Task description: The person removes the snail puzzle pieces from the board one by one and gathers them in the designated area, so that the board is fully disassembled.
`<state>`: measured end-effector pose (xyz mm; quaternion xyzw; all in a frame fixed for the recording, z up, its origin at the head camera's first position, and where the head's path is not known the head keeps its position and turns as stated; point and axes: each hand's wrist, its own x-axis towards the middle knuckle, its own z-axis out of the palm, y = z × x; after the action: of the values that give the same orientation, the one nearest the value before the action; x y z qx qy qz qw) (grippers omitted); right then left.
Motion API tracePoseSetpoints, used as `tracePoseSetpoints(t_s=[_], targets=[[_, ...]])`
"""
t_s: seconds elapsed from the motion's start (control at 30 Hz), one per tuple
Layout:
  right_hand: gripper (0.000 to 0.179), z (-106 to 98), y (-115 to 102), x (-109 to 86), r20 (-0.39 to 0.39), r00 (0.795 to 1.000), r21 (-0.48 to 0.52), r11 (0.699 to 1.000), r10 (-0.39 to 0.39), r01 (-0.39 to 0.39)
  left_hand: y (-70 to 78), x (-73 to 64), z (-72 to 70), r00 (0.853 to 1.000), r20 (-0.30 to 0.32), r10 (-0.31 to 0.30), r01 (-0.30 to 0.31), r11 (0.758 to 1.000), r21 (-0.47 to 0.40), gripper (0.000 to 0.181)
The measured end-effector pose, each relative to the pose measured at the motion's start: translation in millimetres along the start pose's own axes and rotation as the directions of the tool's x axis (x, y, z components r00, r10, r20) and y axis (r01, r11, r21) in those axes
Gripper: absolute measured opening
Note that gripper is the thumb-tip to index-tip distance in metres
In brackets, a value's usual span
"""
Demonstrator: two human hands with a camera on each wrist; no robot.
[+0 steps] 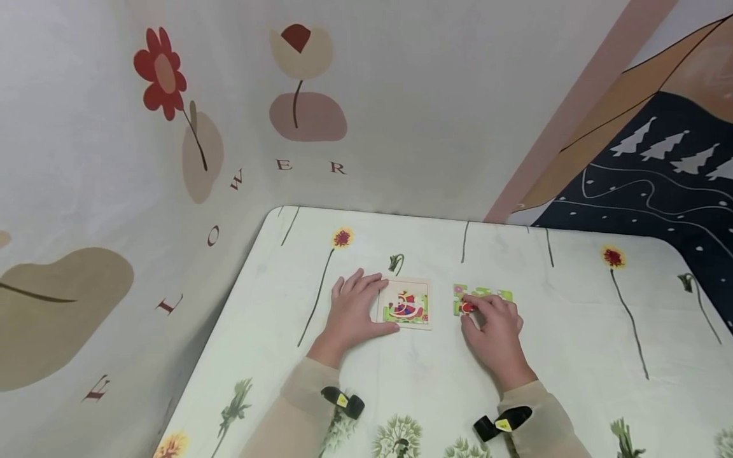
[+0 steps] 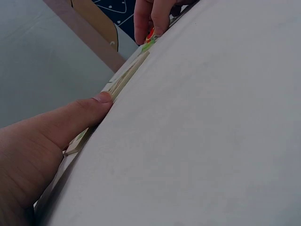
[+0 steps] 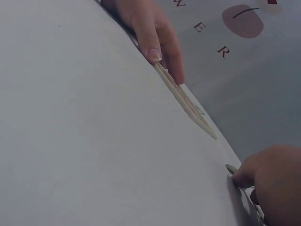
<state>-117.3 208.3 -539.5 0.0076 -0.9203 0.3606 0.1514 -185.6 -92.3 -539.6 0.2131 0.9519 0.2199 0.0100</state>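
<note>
A square wooden jigsaw puzzle board (image 1: 405, 287) lies flat on the table, with a colourful picture of fitted pieces (image 1: 408, 308) in its lower part. My left hand (image 1: 356, 309) holds the board from its left side, thumb at the near edge and a finger at the far corner. In the left wrist view the thumb (image 2: 89, 113) touches the board's edge. To the right of the board, my right hand (image 1: 499, 334) pinches a red puzzle piece (image 1: 467, 308) among loose green puzzle pieces (image 1: 459, 291). The fingers partly cover these pieces.
A white cloth with printed flowers covers the table (image 1: 572, 331). Its far edge meets a pale curtain (image 1: 424, 114) with flower prints and letters. Dark patterned fabric (image 1: 647, 184) hangs at the right. Each forearm wears a black wrist camera strap (image 1: 504, 424).
</note>
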Motion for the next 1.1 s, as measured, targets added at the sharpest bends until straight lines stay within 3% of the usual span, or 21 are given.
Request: tracePoseSetpoints(t_s=[0.23, 0.43, 0.73, 1.1], targets=[[0.045, 2, -1, 1.2, 0.023, 1.000, -0.053, 0.999, 0.002, -0.001, 0.6, 1.6, -1.5, 1.000, 0.005, -0.002, 0.002, 1.000, 0.011, 0.097], [0.053, 6, -2, 2.3, -0.003, 0.998, -0.049, 0.996, -0.068, 0.068, 1.5, 2.2, -1.9, 1.000, 0.003, 0.003, -0.003, 1.000, 0.001, 0.097], [0.040, 32, -26, 10.4, 0.037, 0.977, -0.034, 0.977, -0.208, 0.209, 1.2, 0.1, -1.5, 1.000, 0.007, -0.008, 0.008, 1.000, 0.007, 0.097], [0.030, 62, -52, 24.1, 0.096, 0.971, -0.047, 0.974, -0.217, 0.222, 2.5, 0.6, -1.8, 1.000, 0.001, 0.006, -0.006, 1.000, 0.018, 0.097]])
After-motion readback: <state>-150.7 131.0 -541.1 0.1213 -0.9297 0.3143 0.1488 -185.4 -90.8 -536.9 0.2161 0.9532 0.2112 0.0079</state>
